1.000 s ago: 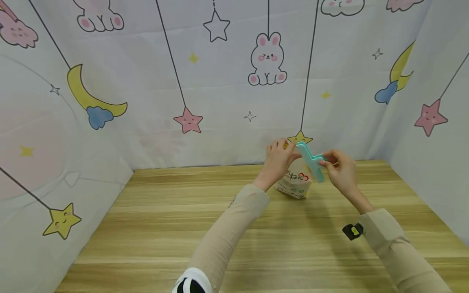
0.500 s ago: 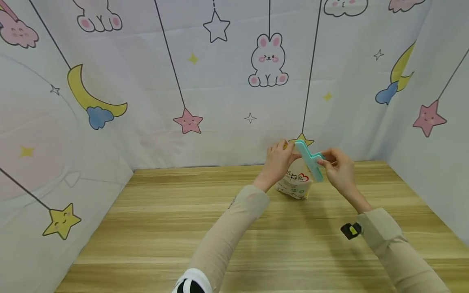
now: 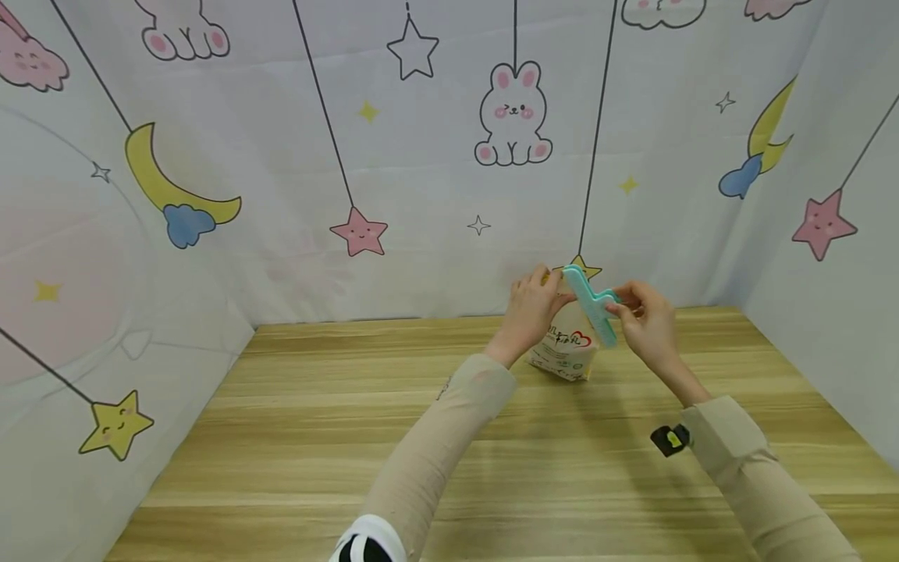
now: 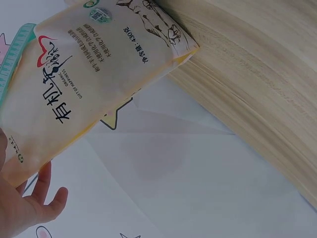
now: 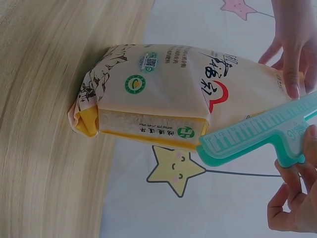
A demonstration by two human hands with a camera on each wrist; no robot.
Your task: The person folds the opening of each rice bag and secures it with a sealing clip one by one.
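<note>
A cream-coloured bag of pale grains [image 3: 562, 361] stands upright on the wooden table, its side window [image 5: 153, 128] showing in the right wrist view. My left hand [image 3: 530, 314] pinches the bag's top between thumb and fingers. With thumb and fingers, my right hand [image 3: 649, 326] grips the handles of a mint-green bag clip [image 3: 592, 306]. The clip slants along the upper right side of the bag, its lower end [image 5: 213, 148] at the bag's edge in the right wrist view. Whether its two arms straddle the bag I cannot tell.
The wood-grain table [image 3: 351, 421] reaches to a white printed cloth [image 3: 428, 172] right behind the bag. More of the same cloth hangs at the left and right sides. A black strap piece [image 3: 669, 439] sticks out from the right cuff.
My right hand has shifted slightly left and up with the clip, bringing it a little closer over the bag. The left hand and the bag stay nearly still.
</note>
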